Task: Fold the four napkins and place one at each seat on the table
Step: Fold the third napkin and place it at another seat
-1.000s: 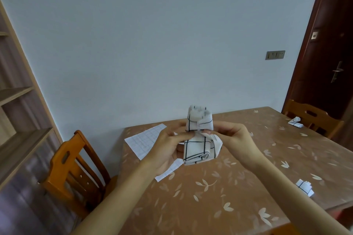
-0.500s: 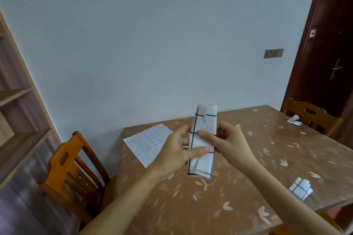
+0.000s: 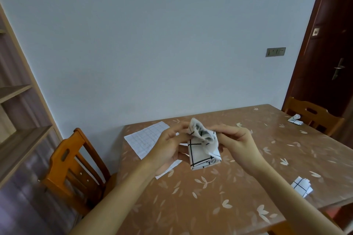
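A white napkin with black grid lines point(image 3: 203, 153) is held above the brown table point(image 3: 219, 200), its upper end bent over and puffed open. My left hand point(image 3: 168, 147) pinches its upper left edge. My right hand point(image 3: 236, 144) pinches its upper right side. One unfolded napkin with a fine grid point(image 3: 147, 138) lies flat on the table behind my left hand. A folded napkin point(image 3: 302, 189) sits near the table's right edge. Another folded napkin point(image 3: 295, 119) lies at the far right corner, before a chair.
An orange wooden chair point(image 3: 74, 173) stands at the table's left end. A second wooden chair point(image 3: 313, 115) stands at the far right by a dark door point(image 3: 328, 53). Wooden shelves point(image 3: 17, 120) line the left wall.
The napkin was a long upright strip half a second ago. Now its top end is folded down and bulges open, and both hands have shifted to its upper edges.
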Tool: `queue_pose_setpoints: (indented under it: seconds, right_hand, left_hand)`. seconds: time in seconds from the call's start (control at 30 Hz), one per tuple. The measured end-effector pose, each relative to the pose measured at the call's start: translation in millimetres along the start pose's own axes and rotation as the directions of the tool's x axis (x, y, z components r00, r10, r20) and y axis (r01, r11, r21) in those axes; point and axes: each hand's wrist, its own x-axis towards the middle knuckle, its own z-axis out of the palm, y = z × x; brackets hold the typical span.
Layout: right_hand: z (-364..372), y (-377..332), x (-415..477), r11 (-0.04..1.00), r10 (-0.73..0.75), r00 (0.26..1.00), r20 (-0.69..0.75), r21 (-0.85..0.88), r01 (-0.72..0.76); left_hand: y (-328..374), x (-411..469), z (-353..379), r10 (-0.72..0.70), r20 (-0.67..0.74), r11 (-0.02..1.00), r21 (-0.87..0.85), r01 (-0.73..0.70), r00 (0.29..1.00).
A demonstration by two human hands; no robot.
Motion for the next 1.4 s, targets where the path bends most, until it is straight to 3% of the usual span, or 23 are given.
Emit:
queue_pose_setpoints:
  seconds: [0.17, 0.33, 0.5, 0.67, 0.93, 1.07, 1.2, 1.3, 1.4]
  right_hand:
    - [1, 2, -1, 0.996, -0.066, 0.998, 0.007, -0.060, 0.067]
    - [4, 3, -6, 0.996, -0.014, 0.999, 0.040, -0.093, 0.017]
    - [4, 0, -3, 0.982, 0.170, 0.979, 0.110, -0.103, -0.158]
    - [2, 4, 2, 0.949, 0.256, 0.964, 0.071, -0.210, -0.236]
    - [6, 4, 11, 0.916, 0.291, 0.956, 0.028, -0.297, -0.270]
    - [-1, 3, 13, 0.892, 0.450, 0.867, 0.213, -0.163, -0.423]
    - [-15, 4, 16, 0.849, 0.467, 0.781, 0.415, 0.038, -0.528]
    - [-21, 4, 15, 0.847, 0.434, 0.786, 0.440, 0.099, -0.523]
    - [-19, 9, 15, 0.876, 0.411, 0.839, 0.357, 0.099, -0.472]
  left_hand:
    - [1, -7, -1, -0.092, 0.086, 0.988, -0.117, 0.102, 0.992]
    - [-2, -2, 3, 0.030, -0.074, 0.993, 0.117, -0.022, 0.997]
    - [-3, -3, 3, 0.057, -0.141, 0.987, 0.154, -0.035, 0.988]
    - [-4, -7, 6, 0.036, -0.066, 0.986, 0.165, -0.025, 0.997]
    - [-10, -6, 7, 0.145, 0.048, 0.932, 0.327, -0.153, 0.988]
    - [-13, -6, 2, 0.144, 0.072, 0.931, 0.329, -0.160, 0.987]
    - [-16, -7, -3, 0.137, 0.047, 0.942, 0.304, -0.145, 0.989]
    - [-19, -5, -7, 0.153, 0.001, 0.949, 0.279, -0.148, 0.988]
    - [-21, -2, -10, 0.159, -0.039, 0.957, 0.251, -0.145, 0.986]
